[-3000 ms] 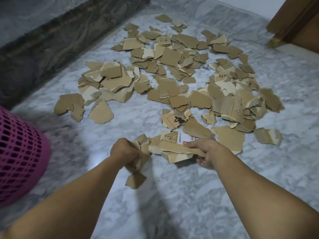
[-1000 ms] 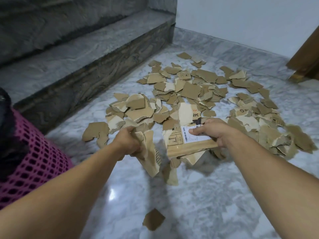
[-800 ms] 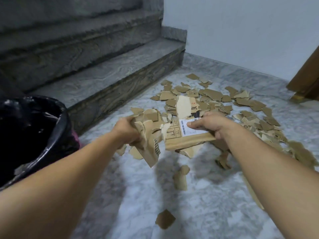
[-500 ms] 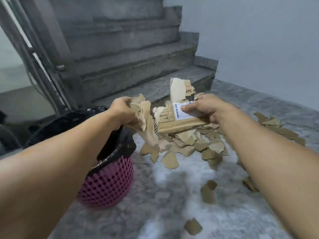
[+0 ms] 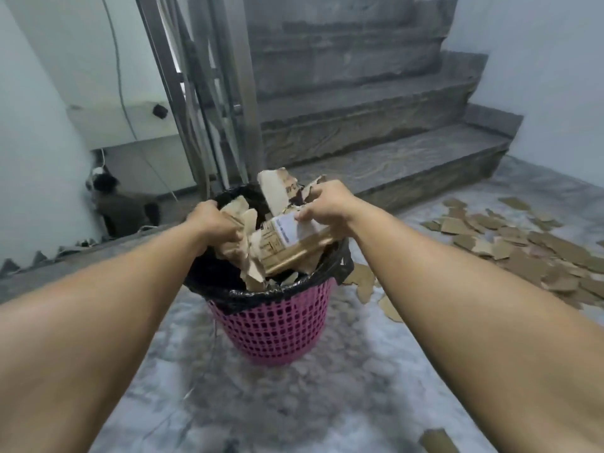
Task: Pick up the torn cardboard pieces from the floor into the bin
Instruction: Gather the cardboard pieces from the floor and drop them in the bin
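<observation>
A home stairwell landing: stone stairs (image 5: 376, 103), metal railing (image 5: 209, 93), marble floor (image 5: 294, 387), plain walls.

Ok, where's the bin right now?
The pink bin stands at the centre of the head view on the marble floor, below both hands, just before the stairs.

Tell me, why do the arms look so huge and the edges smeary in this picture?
Head view: the wide-angle lens stretches both forearms toward the lower corners; motion blur softens the left hand, the right hand, the cardboard bundle over the pink bin and the scattered pieces; the light is dim, flat and bluish, with only soft shadows and no glare.
</observation>
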Demonstrator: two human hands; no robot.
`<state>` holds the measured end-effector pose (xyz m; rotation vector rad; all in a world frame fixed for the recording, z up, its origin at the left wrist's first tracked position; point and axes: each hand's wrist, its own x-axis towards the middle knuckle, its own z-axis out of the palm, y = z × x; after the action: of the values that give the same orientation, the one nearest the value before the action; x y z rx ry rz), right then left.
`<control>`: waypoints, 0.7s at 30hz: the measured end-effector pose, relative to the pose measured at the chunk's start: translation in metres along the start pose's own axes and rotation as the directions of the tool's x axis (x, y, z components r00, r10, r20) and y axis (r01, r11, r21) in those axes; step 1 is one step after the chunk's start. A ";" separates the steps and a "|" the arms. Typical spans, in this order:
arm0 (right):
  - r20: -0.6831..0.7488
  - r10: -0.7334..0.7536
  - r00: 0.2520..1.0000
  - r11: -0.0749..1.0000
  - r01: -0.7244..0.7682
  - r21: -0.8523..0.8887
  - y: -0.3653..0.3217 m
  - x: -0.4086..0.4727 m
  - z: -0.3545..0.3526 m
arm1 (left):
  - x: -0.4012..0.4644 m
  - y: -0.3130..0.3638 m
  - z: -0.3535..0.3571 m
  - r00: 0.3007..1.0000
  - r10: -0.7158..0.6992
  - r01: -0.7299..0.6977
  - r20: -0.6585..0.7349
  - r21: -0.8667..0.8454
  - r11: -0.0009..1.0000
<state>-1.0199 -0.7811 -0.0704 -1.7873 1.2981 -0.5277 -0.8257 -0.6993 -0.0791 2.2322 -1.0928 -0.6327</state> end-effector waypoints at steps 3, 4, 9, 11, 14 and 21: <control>0.035 -0.018 0.999 0.995 0.021 -0.101 0.015 -0.001 0.009 | 0.002 -0.008 0.008 1.000 -0.017 0.016 0.020 0.090 0.996; 0.001 0.002 1.000 0.997 -0.002 -0.075 0.020 0.000 0.005 | 0.002 -0.006 0.010 1.000 -0.012 0.010 0.021 0.096 0.995; -0.097 0.153 0.983 0.950 -0.120 0.290 0.046 -0.021 -0.037 | -0.007 0.024 0.028 0.997 0.068 -0.073 0.042 0.125 0.990; -0.090 0.186 0.978 0.941 -0.151 0.304 0.063 -0.038 -0.062 | -0.018 0.044 0.042 0.990 0.135 -0.138 0.030 0.128 0.982; -0.076 0.239 0.968 0.951 -0.217 0.220 0.101 -0.069 -0.099 | -0.040 0.081 0.070 0.966 0.253 -0.247 -0.054 0.094 0.964; -0.108 0.370 0.923 0.913 -0.383 -0.142 0.224 -0.135 -0.137 | -0.091 0.136 0.176 0.859 0.422 -0.483 0.289 0.189 0.855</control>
<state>-1.2968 -0.7340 -0.1593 -1.5952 1.7341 -0.2845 -1.0610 -0.7430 -0.1019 2.0119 -1.8513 -0.5843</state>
